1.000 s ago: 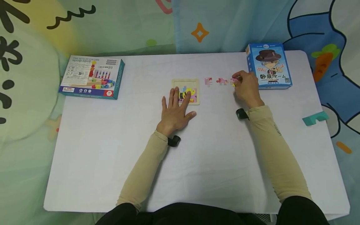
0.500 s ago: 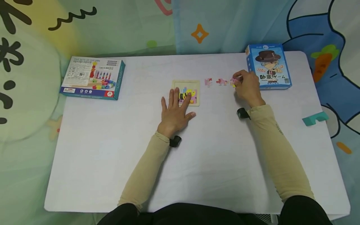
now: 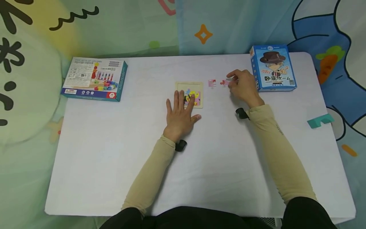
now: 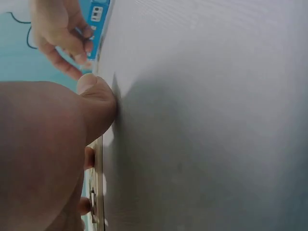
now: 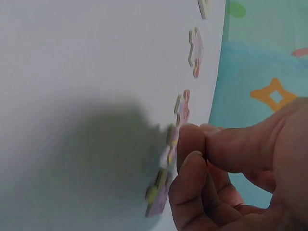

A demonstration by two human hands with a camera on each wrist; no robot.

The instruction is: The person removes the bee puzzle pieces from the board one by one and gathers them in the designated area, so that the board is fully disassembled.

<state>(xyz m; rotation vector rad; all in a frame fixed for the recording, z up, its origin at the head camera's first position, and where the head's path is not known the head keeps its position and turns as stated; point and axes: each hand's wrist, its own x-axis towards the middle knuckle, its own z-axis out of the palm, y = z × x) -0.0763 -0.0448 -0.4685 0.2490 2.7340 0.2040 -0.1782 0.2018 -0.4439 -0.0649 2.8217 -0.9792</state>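
Note:
My left hand [image 3: 179, 119] lies with straight fingers spread over the lower left of a wooden puzzle board [image 3: 188, 86], whose picture shows a yellow and black cartoon figure. In the left wrist view, the thumb sits in front and the board's edge [image 4: 100, 187] shows below it. My right hand [image 3: 243, 86] is right of the board, thumb and fingertips pinching a small puzzle piece [image 5: 171, 144] with some yellow, just above the table. Two pink pieces, one left [image 3: 212, 83] and one right [image 3: 224, 83], lie between the board and this hand. Another piece [image 5: 157, 196] lies under the hand, hidden in the head view.
A blue box with a cartoon figure in a hat [image 3: 274, 68] stands close to the right hand. Another flat game box [image 3: 92, 78] lies at the table's far left. A teal arch-shaped block [image 3: 320, 121] sits near the right edge of the white table [image 3: 217, 178].
My right hand has moved a little to the left, with a puzzle piece at its fingertips, and now partly covers the second pink piece. My left hand has shifted slightly right on the board.

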